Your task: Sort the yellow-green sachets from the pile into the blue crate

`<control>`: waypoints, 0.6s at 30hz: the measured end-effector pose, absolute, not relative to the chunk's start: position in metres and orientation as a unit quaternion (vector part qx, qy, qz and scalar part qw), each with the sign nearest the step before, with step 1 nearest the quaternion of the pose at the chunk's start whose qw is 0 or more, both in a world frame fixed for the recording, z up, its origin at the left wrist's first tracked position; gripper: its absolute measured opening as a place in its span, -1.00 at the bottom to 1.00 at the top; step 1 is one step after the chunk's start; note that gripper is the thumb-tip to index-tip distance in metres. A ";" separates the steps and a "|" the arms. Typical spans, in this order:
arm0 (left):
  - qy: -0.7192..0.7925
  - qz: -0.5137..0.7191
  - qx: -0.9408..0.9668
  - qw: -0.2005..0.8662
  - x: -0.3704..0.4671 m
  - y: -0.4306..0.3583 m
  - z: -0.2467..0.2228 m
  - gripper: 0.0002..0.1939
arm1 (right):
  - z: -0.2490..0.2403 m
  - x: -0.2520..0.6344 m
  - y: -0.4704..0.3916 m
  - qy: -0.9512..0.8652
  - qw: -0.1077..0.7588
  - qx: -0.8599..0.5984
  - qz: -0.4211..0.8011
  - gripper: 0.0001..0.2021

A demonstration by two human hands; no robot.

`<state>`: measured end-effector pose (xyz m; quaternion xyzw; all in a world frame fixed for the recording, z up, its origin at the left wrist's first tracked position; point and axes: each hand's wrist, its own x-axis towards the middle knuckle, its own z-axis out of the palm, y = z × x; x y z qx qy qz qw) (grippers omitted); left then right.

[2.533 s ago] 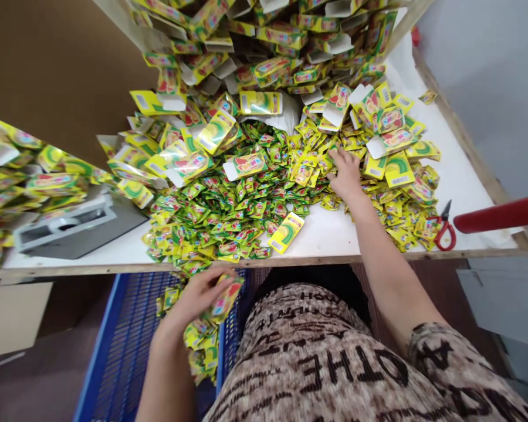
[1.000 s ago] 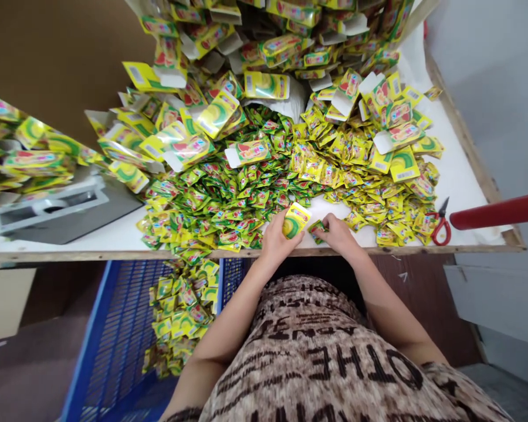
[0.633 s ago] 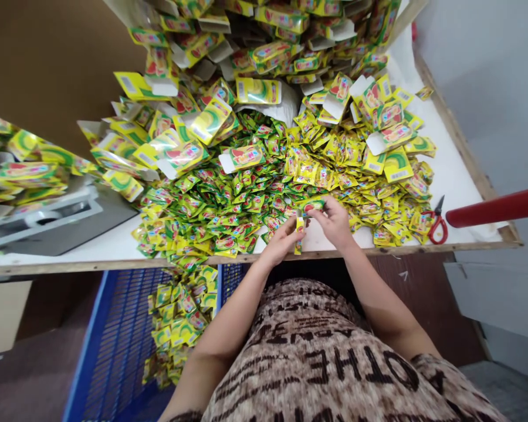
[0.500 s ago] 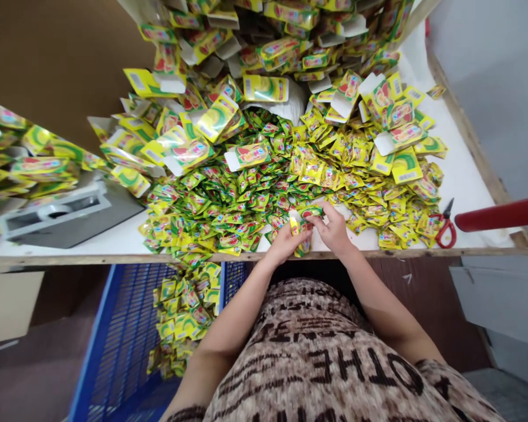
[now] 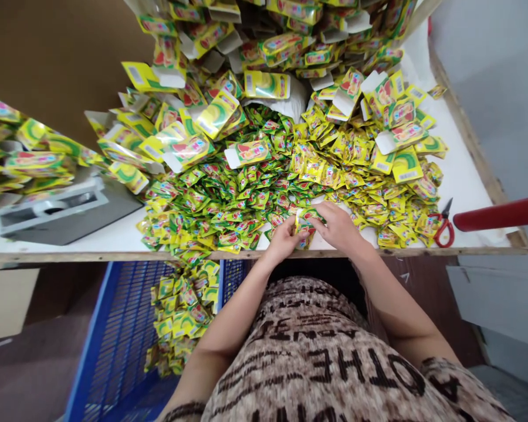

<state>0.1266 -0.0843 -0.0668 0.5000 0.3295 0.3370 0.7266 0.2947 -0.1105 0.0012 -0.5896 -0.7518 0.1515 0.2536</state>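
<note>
My left hand (image 5: pixel 285 241) is closed around a small yellow-green box (image 5: pixel 300 220) above the table's front edge. My right hand (image 5: pixel 338 227) pinches a green packet (image 5: pixel 310 214) at the box's upper end; how far the packet is inside is hidden by my fingers. Behind my hands spreads a heap of green packets (image 5: pixel 229 199), and to the right lies a heap of yellow packets (image 5: pixel 334 158). Several printed boxes with white flaps lie on and around the heaps, one of them a flat box (image 5: pixel 253 152) on the green packets.
Red-handled scissors (image 5: pixel 444 227) lie at the right, beside a red bar (image 5: pixel 501 212). A grey holder (image 5: pixel 70 214) stands at the left on the white table (image 5: pixel 127 234). Below the edge is a blue crate (image 5: pixel 110 334) with filled boxes (image 5: pixel 187 316). More boxes are piled at the back.
My right hand has turned and come in closer over the box, its fingers now at the box's top. The box in my left hand is more covered; the view has shifted slightly.
</note>
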 end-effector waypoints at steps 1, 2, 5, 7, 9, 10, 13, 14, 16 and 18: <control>0.324 0.337 0.510 0.722 0.126 -0.085 -0.066 -0.60 | 0.006 0.295 -0.110 -0.773 0.217 -0.573 0.161 -0.88; 0.320 0.338 0.519 0.717 0.126 -0.086 -0.065 -0.60 | 0.010 0.296 -0.109 -0.792 0.182 -0.556 0.172 -0.90; 0.316 0.334 0.529 0.713 0.124 -0.087 -0.061 -0.63 | 0.022 0.297 -0.107 -0.811 0.132 -0.535 0.198 -0.93; 0.320 0.332 0.510 0.726 0.122 -0.089 -0.060 -0.64 | 0.026 0.298 -0.106 -0.802 0.159 -0.534 0.213 -0.90; 0.318 0.326 0.484 0.747 0.120 -0.090 -0.060 -0.63 | 0.026 0.299 -0.105 -0.786 0.213 -0.538 0.219 -0.85; 0.316 0.324 0.474 0.755 0.120 -0.090 -0.060 -0.62 | 0.024 0.300 -0.105 -0.779 0.237 -0.541 0.213 -0.86; 0.320 0.329 0.477 0.749 0.119 -0.090 -0.063 -0.61 | 0.014 0.298 -0.105 -0.779 0.262 -0.543 0.173 -0.90; 0.321 0.335 0.481 0.743 0.119 -0.090 -0.064 -0.60 | 0.010 0.297 -0.105 -0.787 0.255 -0.535 0.168 -0.86; 0.322 0.344 0.485 0.737 0.119 -0.090 -0.066 -0.59 | 0.002 0.296 -0.108 -0.804 0.236 -0.511 0.191 -0.82; 0.324 0.344 0.487 0.735 0.119 -0.090 -0.067 -0.56 | -0.004 0.295 -0.113 -0.795 0.251 -0.500 0.233 -0.82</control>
